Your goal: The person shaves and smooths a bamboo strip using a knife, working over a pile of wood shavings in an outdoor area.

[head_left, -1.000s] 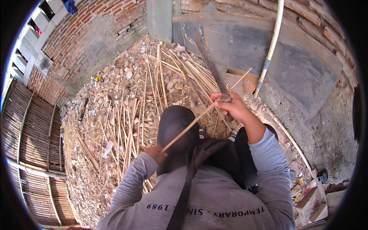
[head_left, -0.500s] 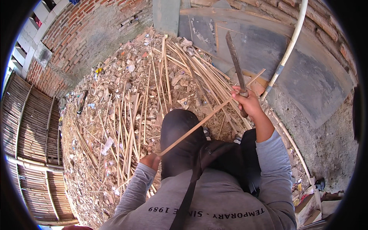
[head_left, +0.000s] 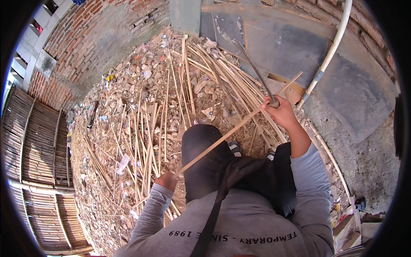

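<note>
A thin, pale bamboo strip [head_left: 219, 141] slants across my lap, over my dark-clothed left knee. Its near end is gripped by my left hand [head_left: 167, 181], fingers closed round it. My right hand [head_left: 280, 113] is wrapped about the handle of a long, dark-bladed machete [head_left: 254, 67], whose blade points away and to the left. The strip passes at the fingers of that same hand, and its far end sticks out beyond them. Whether the blade touches the strip I cannot tell.
Many loose bamboo strips [head_left: 231, 77] lie ahead on rubble-strewn ground [head_left: 124, 81], with more strips [head_left: 147, 141] at the left. Grey boards [head_left: 291, 47] and a pale pipe [head_left: 332, 51] stand at the right wall. A bamboo screen [head_left: 38, 137] bounds the far left.
The machete's blade has tipped to the left and turned edge-on. My right hand has shifted slightly right, and the strip's far end has moved right with it.
</note>
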Action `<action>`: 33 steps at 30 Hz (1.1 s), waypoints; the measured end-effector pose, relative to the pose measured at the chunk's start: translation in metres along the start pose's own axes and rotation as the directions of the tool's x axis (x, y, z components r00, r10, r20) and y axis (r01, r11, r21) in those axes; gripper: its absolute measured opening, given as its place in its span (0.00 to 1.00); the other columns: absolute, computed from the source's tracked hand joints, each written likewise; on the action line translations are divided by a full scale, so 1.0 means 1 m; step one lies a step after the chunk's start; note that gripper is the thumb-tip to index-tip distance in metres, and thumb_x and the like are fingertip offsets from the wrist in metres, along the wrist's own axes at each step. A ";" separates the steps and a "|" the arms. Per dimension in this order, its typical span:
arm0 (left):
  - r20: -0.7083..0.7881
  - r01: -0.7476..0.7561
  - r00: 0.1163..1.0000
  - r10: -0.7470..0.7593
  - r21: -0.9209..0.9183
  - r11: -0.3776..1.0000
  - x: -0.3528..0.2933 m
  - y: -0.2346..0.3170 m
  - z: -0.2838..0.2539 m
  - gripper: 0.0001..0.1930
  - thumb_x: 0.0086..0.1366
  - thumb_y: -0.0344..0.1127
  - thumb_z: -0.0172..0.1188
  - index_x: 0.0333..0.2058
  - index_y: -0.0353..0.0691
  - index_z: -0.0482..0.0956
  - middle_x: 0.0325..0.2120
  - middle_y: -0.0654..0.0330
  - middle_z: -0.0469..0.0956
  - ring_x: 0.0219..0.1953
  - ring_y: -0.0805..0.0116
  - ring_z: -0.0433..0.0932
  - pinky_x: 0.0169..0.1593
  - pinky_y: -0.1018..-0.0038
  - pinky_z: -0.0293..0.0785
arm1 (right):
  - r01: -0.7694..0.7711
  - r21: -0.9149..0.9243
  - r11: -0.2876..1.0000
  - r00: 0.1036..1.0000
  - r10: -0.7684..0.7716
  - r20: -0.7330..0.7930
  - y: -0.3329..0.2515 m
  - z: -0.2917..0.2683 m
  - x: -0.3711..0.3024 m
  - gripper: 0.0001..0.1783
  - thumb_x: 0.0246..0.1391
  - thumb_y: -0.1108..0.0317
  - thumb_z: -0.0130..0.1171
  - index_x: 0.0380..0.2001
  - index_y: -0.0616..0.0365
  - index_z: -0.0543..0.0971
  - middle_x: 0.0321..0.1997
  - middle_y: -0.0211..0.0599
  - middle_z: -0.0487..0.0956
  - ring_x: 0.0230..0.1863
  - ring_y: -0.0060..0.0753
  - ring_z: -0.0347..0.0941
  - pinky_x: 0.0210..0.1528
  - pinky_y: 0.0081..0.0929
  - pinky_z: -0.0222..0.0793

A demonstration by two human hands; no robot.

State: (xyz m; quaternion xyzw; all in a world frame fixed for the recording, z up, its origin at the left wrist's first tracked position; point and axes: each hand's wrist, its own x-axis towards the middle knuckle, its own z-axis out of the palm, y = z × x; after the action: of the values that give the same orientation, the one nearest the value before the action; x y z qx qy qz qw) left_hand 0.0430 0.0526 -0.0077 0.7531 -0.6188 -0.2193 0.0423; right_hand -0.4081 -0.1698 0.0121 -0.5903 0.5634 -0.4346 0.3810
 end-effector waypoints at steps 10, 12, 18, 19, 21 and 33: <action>0.089 0.016 0.996 -0.013 -0.036 0.999 -0.001 0.045 -0.003 0.18 0.65 0.48 0.54 0.40 0.39 0.78 0.32 0.40 0.80 0.39 0.38 0.79 0.43 0.53 0.75 | 0.126 -0.498 0.858 0.986 -0.054 0.157 -0.044 0.029 -0.033 0.19 0.47 0.57 0.66 0.40 0.52 0.76 0.23 0.46 0.77 0.29 0.50 0.78 0.32 0.43 0.71; 0.093 0.020 0.996 -0.015 -0.046 0.999 0.005 0.032 0.012 0.18 0.66 0.49 0.52 0.39 0.38 0.78 0.31 0.38 0.79 0.37 0.37 0.79 0.42 0.51 0.75 | 0.245 -0.537 0.807 0.957 -0.113 0.266 -0.033 0.038 -0.036 0.18 0.45 0.57 0.66 0.38 0.53 0.77 0.24 0.46 0.78 0.30 0.52 0.78 0.32 0.46 0.71; 0.034 -0.072 0.997 0.072 -0.009 0.997 0.013 0.021 0.028 0.19 0.67 0.50 0.48 0.37 0.37 0.76 0.26 0.38 0.78 0.33 0.35 0.78 0.36 0.50 0.74 | 0.237 -0.536 0.810 0.935 -0.042 0.351 -0.017 0.035 -0.027 0.13 0.48 0.58 0.63 0.32 0.54 0.77 0.23 0.46 0.77 0.30 0.52 0.76 0.32 0.45 0.69; 0.043 -0.080 0.996 0.081 -0.034 0.996 0.013 0.024 0.025 0.19 0.67 0.50 0.48 0.37 0.37 0.76 0.25 0.38 0.78 0.32 0.35 0.78 0.35 0.50 0.74 | 0.139 -0.519 0.844 0.941 0.050 0.333 -0.017 0.030 -0.021 0.12 0.48 0.59 0.63 0.32 0.54 0.78 0.25 0.47 0.78 0.31 0.52 0.76 0.33 0.45 0.70; 0.061 -0.092 0.993 0.097 -0.085 0.992 0.011 0.030 0.018 0.19 0.68 0.50 0.47 0.38 0.38 0.75 0.25 0.40 0.78 0.31 0.36 0.78 0.35 0.52 0.74 | 0.173 -0.568 0.805 0.962 -0.014 0.274 -0.008 0.029 -0.019 0.13 0.47 0.59 0.63 0.32 0.55 0.78 0.27 0.47 0.79 0.34 0.52 0.77 0.35 0.46 0.70; 0.043 -0.142 0.987 0.152 -0.175 0.974 0.013 0.029 0.005 0.29 0.71 0.56 0.43 0.31 0.32 0.74 0.21 0.45 0.76 0.28 0.45 0.78 0.33 0.58 0.70 | 0.244 -0.596 0.765 0.894 0.062 0.445 -0.008 0.050 -0.017 0.13 0.43 0.61 0.62 0.33 0.53 0.80 0.33 0.45 0.81 0.39 0.52 0.78 0.41 0.45 0.73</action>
State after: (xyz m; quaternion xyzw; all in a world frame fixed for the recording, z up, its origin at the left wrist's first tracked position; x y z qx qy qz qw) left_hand 0.0163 0.0347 -0.0061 0.6924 -0.6526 -0.2889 0.1056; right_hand -0.3581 -0.1544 0.0016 -0.7937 0.5460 -0.0913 0.2522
